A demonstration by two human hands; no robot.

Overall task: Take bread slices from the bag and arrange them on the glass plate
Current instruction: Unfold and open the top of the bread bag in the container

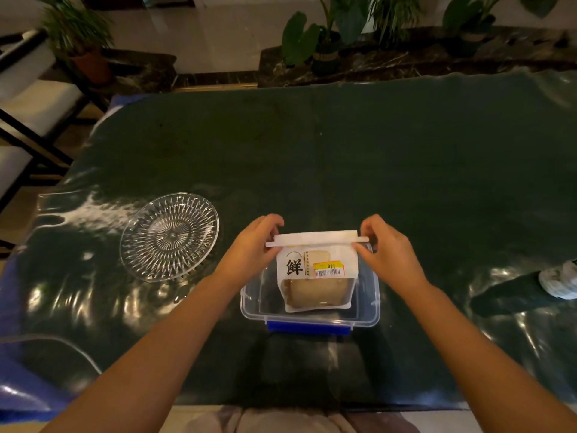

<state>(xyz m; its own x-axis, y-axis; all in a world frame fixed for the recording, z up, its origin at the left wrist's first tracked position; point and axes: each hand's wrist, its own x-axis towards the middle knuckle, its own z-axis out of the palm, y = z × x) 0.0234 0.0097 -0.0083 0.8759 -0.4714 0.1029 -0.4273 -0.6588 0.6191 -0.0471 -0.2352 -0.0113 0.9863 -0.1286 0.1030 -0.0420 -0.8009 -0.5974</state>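
Observation:
A white bread bag (317,273) stands upright in a clear plastic box (368,307) with a blue latch, near the table's front edge. Bread slices (318,292) show through the bag's clear window. A white sealing clip (315,240) runs across the bag's folded top. My left hand (256,245) pinches the left end of the bag top and clip. The right end is pinched by my right hand (387,254). The cut-glass plate (170,235) lies to the left of the box with nothing on it.
The table (343,157) has a dark green cover under shiny clear plastic. Potted plants (324,42) stand on a ledge beyond its far edge. Chairs (28,120) are at the left. A white shoe (560,281) shows at the right edge.

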